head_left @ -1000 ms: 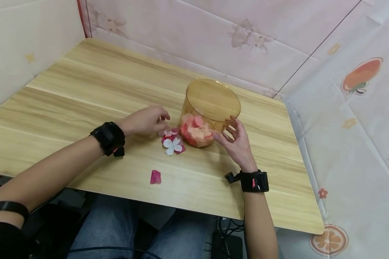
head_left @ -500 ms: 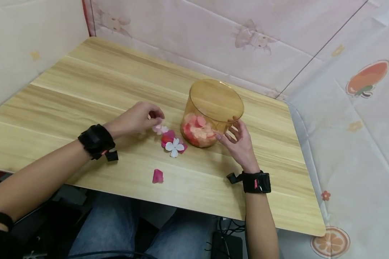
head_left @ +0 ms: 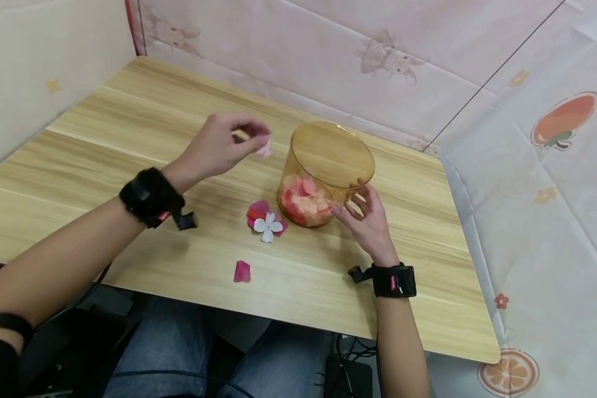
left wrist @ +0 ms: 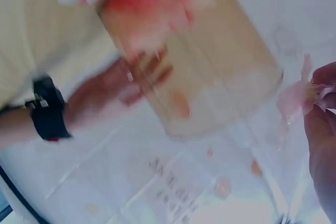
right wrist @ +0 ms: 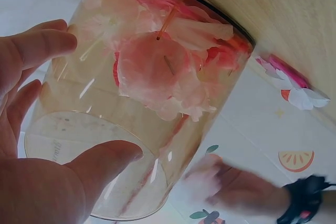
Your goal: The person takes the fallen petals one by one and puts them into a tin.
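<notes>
My left hand [head_left: 221, 145] is raised above the table, left of a clear amber cylindrical jar [head_left: 289, 165]. It pinches a pale pink artificial flower [left wrist: 295, 100] between thumb and fingertips, level with the jar's upper part. Pink, red and peach petals and blossoms [head_left: 305, 203] fill the lower part of the jar. My right hand [head_left: 370, 228] holds the jar's right side, thumb at the front and fingers curved round the wall. Beside the jar's base lie a white four-petalled flower [head_left: 267, 227] and magenta and red petals [head_left: 257, 211].
A single magenta petal [head_left: 242, 271] lies nearer the front edge of the wooden table [head_left: 298, 293]. Printed cloth walls [head_left: 278, 61] border the table at the back and sides. Cables [head_left: 350, 351] hang below the front edge.
My left hand first drew the pale pink flower leftward from the small pile, then lifted it up and to the right towards the jar's rim. My right hand stayed on the jar.
</notes>
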A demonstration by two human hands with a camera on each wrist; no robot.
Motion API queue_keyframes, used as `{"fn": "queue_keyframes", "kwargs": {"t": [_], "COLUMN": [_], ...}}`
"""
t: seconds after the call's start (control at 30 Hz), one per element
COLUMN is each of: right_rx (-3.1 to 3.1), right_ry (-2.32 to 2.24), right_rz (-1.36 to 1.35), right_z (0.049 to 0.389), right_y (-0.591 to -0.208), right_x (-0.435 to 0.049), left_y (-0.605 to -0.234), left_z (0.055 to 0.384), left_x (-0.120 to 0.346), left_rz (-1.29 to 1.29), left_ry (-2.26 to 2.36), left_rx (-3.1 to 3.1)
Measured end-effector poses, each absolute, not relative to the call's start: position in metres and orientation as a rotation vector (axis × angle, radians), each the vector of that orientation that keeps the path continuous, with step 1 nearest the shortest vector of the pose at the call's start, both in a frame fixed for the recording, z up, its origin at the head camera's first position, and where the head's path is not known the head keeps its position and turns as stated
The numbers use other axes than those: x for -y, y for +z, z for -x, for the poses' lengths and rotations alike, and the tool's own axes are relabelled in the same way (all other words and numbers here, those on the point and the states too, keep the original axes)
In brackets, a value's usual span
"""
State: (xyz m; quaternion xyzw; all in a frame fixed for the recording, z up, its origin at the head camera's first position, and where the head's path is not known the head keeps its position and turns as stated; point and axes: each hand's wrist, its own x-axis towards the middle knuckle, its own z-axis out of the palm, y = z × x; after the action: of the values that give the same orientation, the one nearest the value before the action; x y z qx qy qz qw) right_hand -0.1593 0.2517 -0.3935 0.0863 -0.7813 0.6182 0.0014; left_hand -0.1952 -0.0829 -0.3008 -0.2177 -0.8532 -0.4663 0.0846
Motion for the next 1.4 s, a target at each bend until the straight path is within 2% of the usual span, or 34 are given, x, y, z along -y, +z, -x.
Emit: {"fn": "queue_keyframes", "kwargs": {"t": [0.2,0.43,0.57,0.8,0.97,1.07,1.23,1.4], "right_rx": [2.431,2.415,2.42,2.447,2.456,2.447,2.441,2.45], "right_ry": [1.959,1.991,1.989,1.969,1.968,1.963,1.953,1.945], "right_rz": [-0.273,-0.279,-0.292,-0.293,-0.29,-0.298,-0.284,-0.273], "right_z": [0.159,0.16,0.162,0.163,0.16,0.16,0.158,0.157], "right_y": [-0.394,-0.396,-0.395,-0.393,-0.394,-0.393,-0.389,-0.389], "right_x": [-0.253,-0.247,-0.245,-0.247,-0.247,-0.246,-0.248,-0.251], "left_y": [-0.26,-0.26,-0.265,-0.268,-0.266,-0.274,-0.316,-0.362], "left_z": [0.21,0.23,0.234,0.23,0.201,0.174,0.13,0.097], "left_x": [0.024,-0.02,-0.025,-0.016,0.01,0.035,0.072,0.085], "left_rz": [0.869,1.163,1.229,1.197,1.158,1.229,1.388,1.49], "left_ry": [-1.36,-1.032,-0.902,-0.884,-0.967,-0.969,-0.852,-0.72], "left_rx": [2.55,2.719,2.791,2.81,2.656,2.53,2.555,2.797]}}
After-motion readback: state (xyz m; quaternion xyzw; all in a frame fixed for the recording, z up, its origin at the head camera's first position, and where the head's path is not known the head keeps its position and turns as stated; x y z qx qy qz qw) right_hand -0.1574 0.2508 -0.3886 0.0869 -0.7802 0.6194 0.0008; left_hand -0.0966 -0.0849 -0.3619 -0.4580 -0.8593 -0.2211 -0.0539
